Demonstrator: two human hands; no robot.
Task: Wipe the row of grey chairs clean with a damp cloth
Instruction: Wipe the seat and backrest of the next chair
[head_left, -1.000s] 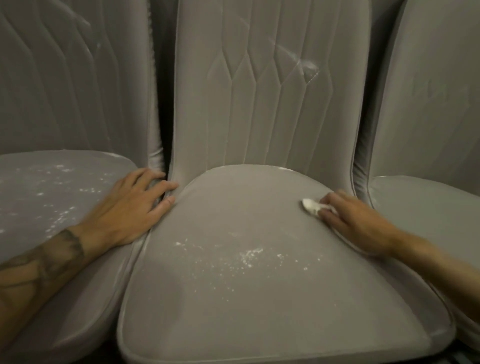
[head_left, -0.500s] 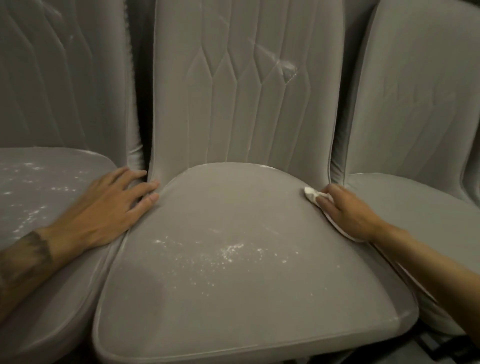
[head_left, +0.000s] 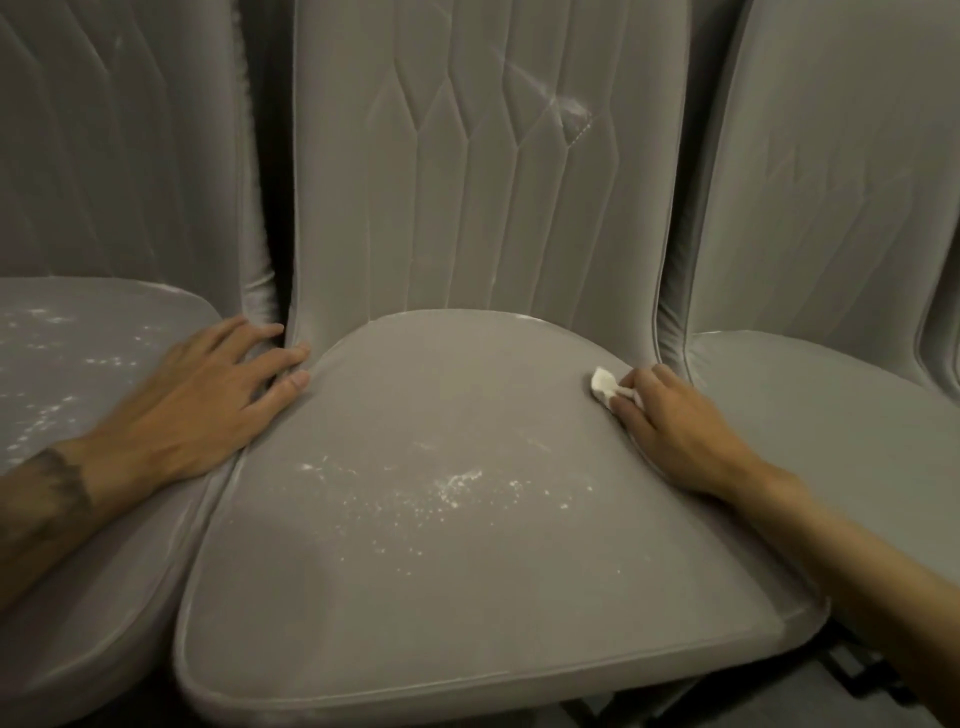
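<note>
change: cloth (head_left: 604, 385) nudged slightly toward 9 o'clock
place: 2 o'clock edge of middle seat (head_left: 467, 561)
axis: 10 to 4 o'clock, free end toward 10
right hand (head_left: 670, 431) fingers: curled, pinching cloth
left hand (head_left: 208, 410) fingers: spread flat, empty

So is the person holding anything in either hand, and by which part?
The right hand grips a small white cloth by its near end; the far end pokes out. The left hand holds nothing, resting flat on the left chair.

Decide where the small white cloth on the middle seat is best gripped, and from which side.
Probably the bunched middle of the cloth, from above, approaching from the seat edge beside the right hand: it is a small crumpled wad lying low on the seat.
</note>
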